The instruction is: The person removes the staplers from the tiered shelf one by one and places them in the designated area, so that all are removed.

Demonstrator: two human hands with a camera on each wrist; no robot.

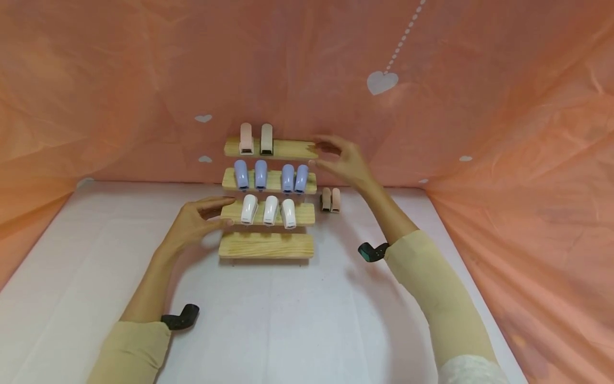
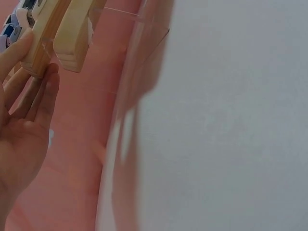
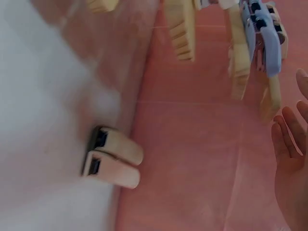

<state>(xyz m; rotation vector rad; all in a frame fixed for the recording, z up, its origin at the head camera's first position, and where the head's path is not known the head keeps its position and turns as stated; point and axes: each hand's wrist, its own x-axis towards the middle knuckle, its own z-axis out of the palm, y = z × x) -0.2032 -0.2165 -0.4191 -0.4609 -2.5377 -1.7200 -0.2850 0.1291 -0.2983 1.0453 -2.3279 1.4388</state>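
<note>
A stepped wooden display rack (image 1: pixel 266 248) with stacked boards stands on the table. My left hand (image 1: pixel 194 221) holds the left end of its second-lowest board, thumb in front and fingers behind. My right hand (image 1: pixel 347 162) is at the right end of the top board (image 1: pixel 295 149), fingers spread and thumb apart. In the right wrist view its fingertips are close to that board's end. Small staplers sit on the rack: a pink stapler (image 1: pixel 246 138) and a beige stapler (image 1: pixel 266 140) on top, several lavender staplers (image 1: pixel 260 174) below, then three white staplers (image 1: pixel 271 210).
Two more staplers, a brown-beige stapler (image 1: pixel 326 199) and a pinkish stapler (image 1: pixel 336 200), stand side by side on the table right of the rack. A pink-orange cloth (image 1: pixel 307 64) with white hearts hangs behind and at the sides. White cloth (image 1: pixel 268 320) covers the table.
</note>
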